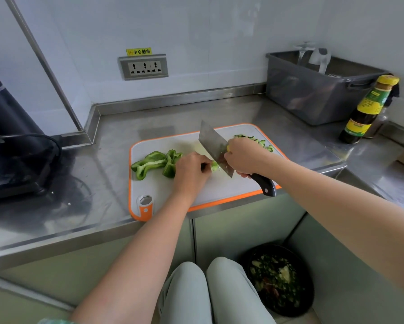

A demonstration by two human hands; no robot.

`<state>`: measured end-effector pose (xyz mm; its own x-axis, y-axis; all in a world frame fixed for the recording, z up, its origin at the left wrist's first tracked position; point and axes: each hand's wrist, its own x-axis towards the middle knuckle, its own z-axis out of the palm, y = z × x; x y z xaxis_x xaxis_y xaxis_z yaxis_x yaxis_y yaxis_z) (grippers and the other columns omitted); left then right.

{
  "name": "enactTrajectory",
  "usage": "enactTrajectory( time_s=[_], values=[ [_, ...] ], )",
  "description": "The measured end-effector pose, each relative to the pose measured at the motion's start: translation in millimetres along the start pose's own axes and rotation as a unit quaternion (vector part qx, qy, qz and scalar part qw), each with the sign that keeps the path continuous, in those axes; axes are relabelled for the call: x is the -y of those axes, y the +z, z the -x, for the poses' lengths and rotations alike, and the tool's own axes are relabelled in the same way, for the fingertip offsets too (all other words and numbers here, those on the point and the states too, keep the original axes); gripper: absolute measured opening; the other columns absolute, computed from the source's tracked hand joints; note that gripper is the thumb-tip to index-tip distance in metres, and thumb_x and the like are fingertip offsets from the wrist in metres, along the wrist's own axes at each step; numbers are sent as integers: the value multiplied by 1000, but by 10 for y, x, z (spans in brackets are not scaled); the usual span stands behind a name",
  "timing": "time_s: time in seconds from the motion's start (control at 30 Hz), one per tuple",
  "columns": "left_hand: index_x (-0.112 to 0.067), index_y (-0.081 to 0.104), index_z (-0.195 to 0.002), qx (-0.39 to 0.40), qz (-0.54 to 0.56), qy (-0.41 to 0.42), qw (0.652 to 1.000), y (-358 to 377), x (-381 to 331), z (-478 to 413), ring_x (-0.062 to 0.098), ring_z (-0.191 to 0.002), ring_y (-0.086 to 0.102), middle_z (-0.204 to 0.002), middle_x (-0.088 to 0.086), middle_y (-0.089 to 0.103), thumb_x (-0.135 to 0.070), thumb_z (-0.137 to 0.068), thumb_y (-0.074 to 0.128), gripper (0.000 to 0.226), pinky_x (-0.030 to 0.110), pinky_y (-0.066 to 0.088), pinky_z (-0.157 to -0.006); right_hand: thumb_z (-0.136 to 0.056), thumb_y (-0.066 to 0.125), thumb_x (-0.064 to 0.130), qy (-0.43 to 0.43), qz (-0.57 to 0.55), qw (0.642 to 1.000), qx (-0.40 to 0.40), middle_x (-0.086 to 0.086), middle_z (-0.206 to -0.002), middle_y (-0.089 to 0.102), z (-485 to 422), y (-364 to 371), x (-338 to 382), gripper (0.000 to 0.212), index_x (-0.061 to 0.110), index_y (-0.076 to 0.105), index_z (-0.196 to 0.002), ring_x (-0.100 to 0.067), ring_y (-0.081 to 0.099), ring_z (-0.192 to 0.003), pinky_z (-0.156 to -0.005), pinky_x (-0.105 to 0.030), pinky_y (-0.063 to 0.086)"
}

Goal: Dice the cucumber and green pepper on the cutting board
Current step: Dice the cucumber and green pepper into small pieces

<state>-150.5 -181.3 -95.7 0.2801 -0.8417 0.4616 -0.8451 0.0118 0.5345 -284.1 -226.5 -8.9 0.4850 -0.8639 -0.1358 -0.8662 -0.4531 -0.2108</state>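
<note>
Right hand gripped the cleaver. Left hand pinched the cucumber stub at mid cutting board. The green pepper lay uncut at left. Risk: left fingertips, touching the blade, could be nicked if the short stub slipped.

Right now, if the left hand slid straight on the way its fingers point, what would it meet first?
The cleaver blade, just past the cucumber stub that the left hand holds; the gap looks tiny, though depth is unclear.
</note>
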Motion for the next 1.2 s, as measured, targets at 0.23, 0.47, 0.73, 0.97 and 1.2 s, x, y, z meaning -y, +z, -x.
enactTrajectory(
  time_s=[0.23, 0.47, 0.73, 0.97, 1.2],
  values=[
    [-12, 73, -71, 1, -26, 21, 999, -10, 7, 3, 29, -67, 62, -71, 8, 69, -13, -74, 60, 14, 41, 48, -58, -91, 40, 2, 7, -17, 1000, -15, -7, -47, 49, -58, 160, 48, 25, 8, 38, -66, -18, 46, -35, -41, -22, 33],
    [-16, 78, -83, -3, 0, 9, 1000, -10, -4, 5, 26, -73, 66, -80, 6, 73, -8, -76, 66, 16, 30, 48, -64, -99, 37, 13, 4, -100, 993, -69, -15, -70, 56, -49, 165, -48, 14, 6, 43, -89, -26, 53, -50, -52, -31, 47],
    [-12, 73, -72, -7, 26, -30, 999, -57, -69, 18, 29, -71, 64, -73, 6, 72, -4, -72, 65, 11, 37, 48, -64, -87, 42, 0, 0, 0, 1000, 23, -10, -50, 57, 37, -7, 76, 16, 1, 51, -74, -23, 51, -40, -40, -22, 39],
    [-12, 72, -68, -14, 9, -4, 1000, -55, -49, 28, 29, -65, 62, -69, 4, 70, -6, -71, 65, 9, 38, 47, -59, -87, 42, 2, 11, -15, 1000, 2, -2, -31, 46, -51, 170, 143, 27, 7, 43, -61, -15, 44, -29, -40, -22, 34],
    [-13, 72, -69, -21, 17, 1, 1000, -37, -27, 30, 25, -65, 64, -70, 3, 71, -8, -72, 69, 7, 32, 47, -59, -94, 41, 7, 41, -86, 994, -45, -8, -57, 49, -118, 249, 116, 6, 3, 46, -94, -21, 47, -45, -44, -27, 38]
  ],
)
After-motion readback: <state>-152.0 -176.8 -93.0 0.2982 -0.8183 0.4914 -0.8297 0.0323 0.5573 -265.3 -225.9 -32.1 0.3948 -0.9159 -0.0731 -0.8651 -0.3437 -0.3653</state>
